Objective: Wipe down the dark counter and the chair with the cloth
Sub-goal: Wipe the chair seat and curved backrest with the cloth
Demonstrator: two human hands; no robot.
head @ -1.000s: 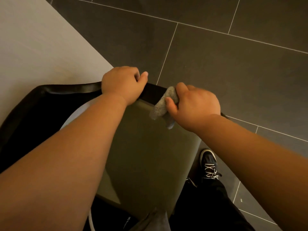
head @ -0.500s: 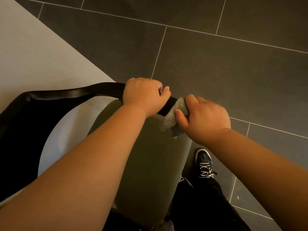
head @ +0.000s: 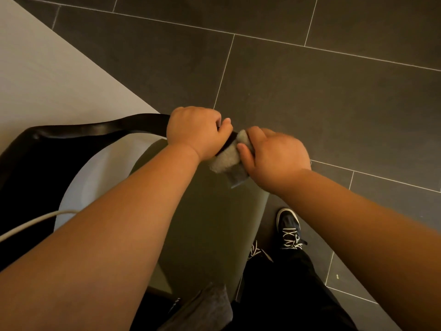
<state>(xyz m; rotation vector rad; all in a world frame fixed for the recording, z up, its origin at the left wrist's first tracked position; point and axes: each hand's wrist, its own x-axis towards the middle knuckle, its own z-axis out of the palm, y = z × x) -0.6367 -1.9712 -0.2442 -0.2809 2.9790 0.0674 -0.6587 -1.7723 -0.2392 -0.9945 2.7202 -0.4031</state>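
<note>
Two hands sit on the black rail (head: 107, 127) of the chair (head: 35, 175), nearly touching each other. Left hand (head: 195, 132) is fisted round the rail, bracing it. Right hand (head: 274, 155) is just right of it, fingers curled over the cloth (head: 225, 160), pinning it on the rail's right end; a flap hangs over the seat (head: 210, 223). Rail's long axis runs left-right and curves off left beyond the left hand. Most of the rail lies left of the cloth, so the fist blocks that path; my guess is it has to shift first. Can't make out the counter.
</note>
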